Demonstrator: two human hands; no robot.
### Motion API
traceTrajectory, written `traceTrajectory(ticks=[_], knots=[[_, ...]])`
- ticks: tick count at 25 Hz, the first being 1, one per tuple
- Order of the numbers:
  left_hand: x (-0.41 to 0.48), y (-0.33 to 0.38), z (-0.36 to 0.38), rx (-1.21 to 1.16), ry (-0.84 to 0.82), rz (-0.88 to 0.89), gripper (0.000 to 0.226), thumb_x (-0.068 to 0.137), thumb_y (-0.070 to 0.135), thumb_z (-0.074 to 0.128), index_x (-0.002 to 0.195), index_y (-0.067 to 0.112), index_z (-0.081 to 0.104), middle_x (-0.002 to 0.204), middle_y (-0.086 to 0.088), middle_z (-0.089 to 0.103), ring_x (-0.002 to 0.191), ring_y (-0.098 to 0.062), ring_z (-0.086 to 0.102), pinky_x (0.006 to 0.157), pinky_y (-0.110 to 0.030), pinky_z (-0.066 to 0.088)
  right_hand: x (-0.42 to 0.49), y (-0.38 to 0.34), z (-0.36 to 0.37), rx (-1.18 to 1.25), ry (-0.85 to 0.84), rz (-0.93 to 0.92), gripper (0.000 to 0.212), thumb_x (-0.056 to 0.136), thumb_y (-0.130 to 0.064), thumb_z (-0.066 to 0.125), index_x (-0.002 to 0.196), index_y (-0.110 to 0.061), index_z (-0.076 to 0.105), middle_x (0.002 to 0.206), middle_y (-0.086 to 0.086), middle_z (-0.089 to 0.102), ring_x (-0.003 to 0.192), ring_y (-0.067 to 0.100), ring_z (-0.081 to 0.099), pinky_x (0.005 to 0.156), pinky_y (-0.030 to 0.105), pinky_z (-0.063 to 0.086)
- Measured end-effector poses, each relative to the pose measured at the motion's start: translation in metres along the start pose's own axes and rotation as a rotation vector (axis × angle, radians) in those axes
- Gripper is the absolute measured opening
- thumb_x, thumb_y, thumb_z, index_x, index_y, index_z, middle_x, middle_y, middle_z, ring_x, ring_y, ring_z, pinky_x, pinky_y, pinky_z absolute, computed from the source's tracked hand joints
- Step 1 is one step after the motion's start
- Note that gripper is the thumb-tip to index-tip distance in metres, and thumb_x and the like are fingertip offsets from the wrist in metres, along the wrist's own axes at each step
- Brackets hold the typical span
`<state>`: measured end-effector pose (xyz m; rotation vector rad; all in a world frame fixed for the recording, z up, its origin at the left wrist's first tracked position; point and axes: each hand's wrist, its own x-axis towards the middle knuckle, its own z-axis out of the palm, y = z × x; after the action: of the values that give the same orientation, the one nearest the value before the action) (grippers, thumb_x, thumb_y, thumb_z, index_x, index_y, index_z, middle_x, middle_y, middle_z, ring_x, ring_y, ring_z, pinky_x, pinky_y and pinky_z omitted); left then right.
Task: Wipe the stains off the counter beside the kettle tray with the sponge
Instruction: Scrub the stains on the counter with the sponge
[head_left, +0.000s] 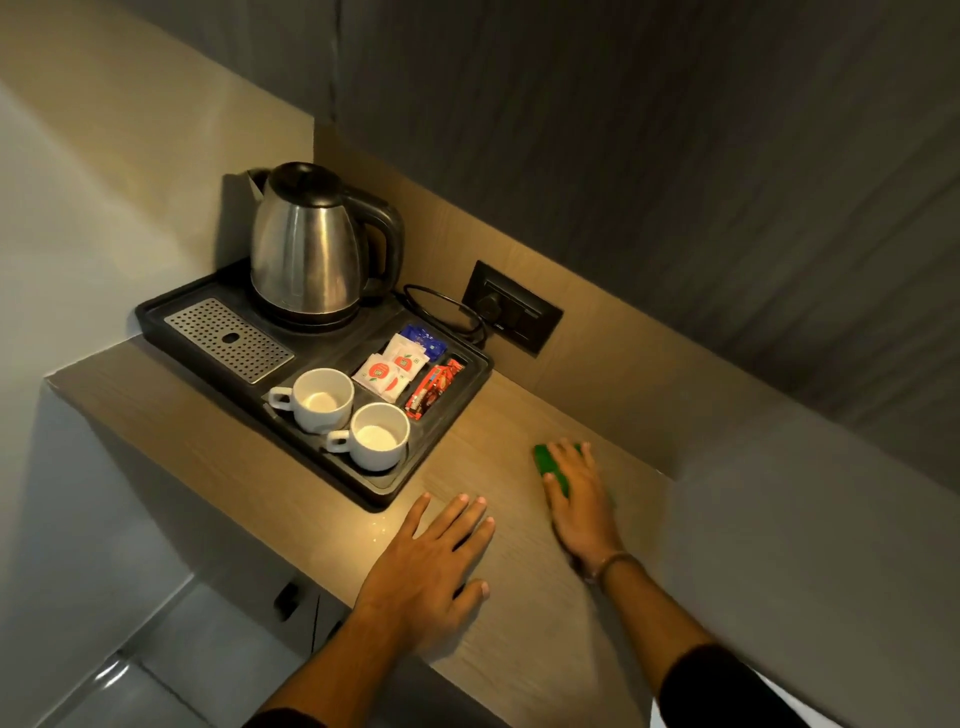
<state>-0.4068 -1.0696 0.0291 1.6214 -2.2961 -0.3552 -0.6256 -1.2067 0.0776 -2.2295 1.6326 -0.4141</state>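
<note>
A green sponge (546, 461) lies flat on the wooden counter (498, 457), right of the black kettle tray (447, 441). My right hand (579, 499) presses down on the sponge, fingers spread over it, so only its left edge shows. My left hand (434, 564) rests palm-down on the counter near the tray's front corner, fingers apart and holding nothing. Small pale specks (375, 530) glint on the counter just left of my left hand. No other stains can be made out.
The tray holds a steel kettle (311, 244), two white cups (319, 397) (376, 434), sachets (397, 366) and a metal drip grate (228, 340). A wall socket (511, 309) with the kettle's cord sits on the wooden backsplash. The counter's front edge drops to the floor at left.
</note>
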Motion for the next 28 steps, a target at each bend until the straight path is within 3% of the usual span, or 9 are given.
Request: traceTrajectory(ticks=[3,5,9,14,19,20,24,28], knots=[[0.0,0.0,0.0,-0.01,-0.03,0.004,0.072,0.103,0.064,0.026,0.164,0.027,0.011,0.175,0.002,0.003,0.157,-0.015,-0.012,0.126,-0.056,-0.003,-0.08,0.013,0.021,-0.083,-0.062,-0.188,0.048,0.109,-0.045,0.035,0.157,-0.046,0.027,0.169,-0.017,0.018,0.158,0.011,0.001,0.125,0.042,0.009],[0.0,-0.001,-0.001,0.008,-0.046,0.007,0.074,0.103,0.065,0.023,0.164,0.027,0.007,0.175,0.002,-0.001,0.157,-0.016,-0.013,0.127,-0.059,-0.001,-0.116,0.031,0.01,-0.076,-0.014,-0.112,0.046,0.109,-0.05,0.03,0.155,-0.052,0.024,0.169,-0.022,0.016,0.157,0.008,0.0,0.124,0.045,0.014],[-0.001,0.002,-0.006,0.044,-0.054,0.02,0.074,0.104,0.062,0.022,0.165,0.024,0.006,0.175,0.0,-0.005,0.158,-0.019,-0.013,0.125,-0.06,-0.003,-0.085,-0.003,0.001,-0.001,0.124,0.233,0.046,0.109,-0.024,0.046,0.153,-0.034,0.04,0.165,-0.006,0.03,0.158,0.024,0.011,0.126,0.053,0.017],[-0.002,0.001,-0.006,0.053,-0.042,0.032,0.073,0.103,0.059,0.024,0.164,0.02,0.013,0.175,-0.005,0.006,0.159,-0.022,-0.004,0.126,-0.063,0.002,-0.17,-0.029,0.03,-0.116,0.053,0.017,0.05,0.109,-0.038,0.036,0.156,-0.05,0.024,0.169,-0.018,0.018,0.158,0.011,-0.001,0.126,0.038,0.006],[-0.003,0.0,-0.006,0.089,-0.075,0.045,0.074,0.103,0.058,0.024,0.164,0.017,0.017,0.174,-0.007,0.011,0.159,-0.025,0.003,0.126,-0.064,0.007,-0.15,-0.036,0.01,0.008,0.198,0.372,0.047,0.109,-0.027,0.043,0.154,-0.036,0.035,0.167,-0.005,0.027,0.158,0.024,0.007,0.127,0.051,0.014],[-0.002,-0.001,-0.006,0.087,-0.085,0.045,0.074,0.103,0.059,0.023,0.164,0.017,0.017,0.174,-0.008,0.012,0.159,-0.026,0.003,0.126,-0.064,0.008,-0.146,-0.05,0.017,0.014,0.213,0.383,0.048,0.109,-0.025,0.044,0.155,-0.035,0.035,0.167,-0.005,0.027,0.158,0.024,0.006,0.128,0.051,0.012],[-0.003,-0.002,-0.004,0.081,-0.091,0.053,0.076,0.102,0.06,0.021,0.164,0.017,0.016,0.174,-0.008,0.01,0.159,-0.026,0.003,0.126,-0.065,0.007,-0.207,-0.064,0.048,-0.112,0.077,0.123,0.053,0.108,-0.037,0.04,0.155,-0.05,0.02,0.169,-0.016,0.016,0.157,0.012,-0.005,0.126,0.044,0.004],[0.0,-0.001,-0.006,0.118,-0.109,0.049,0.075,0.104,0.061,0.02,0.164,0.019,0.01,0.175,-0.006,0.006,0.159,-0.025,-0.001,0.126,-0.062,0.004,-0.197,-0.042,0.033,-0.038,0.214,0.328,0.049,0.108,-0.031,0.043,0.155,-0.04,0.031,0.167,-0.01,0.026,0.158,0.02,0.006,0.128,0.049,0.012]])
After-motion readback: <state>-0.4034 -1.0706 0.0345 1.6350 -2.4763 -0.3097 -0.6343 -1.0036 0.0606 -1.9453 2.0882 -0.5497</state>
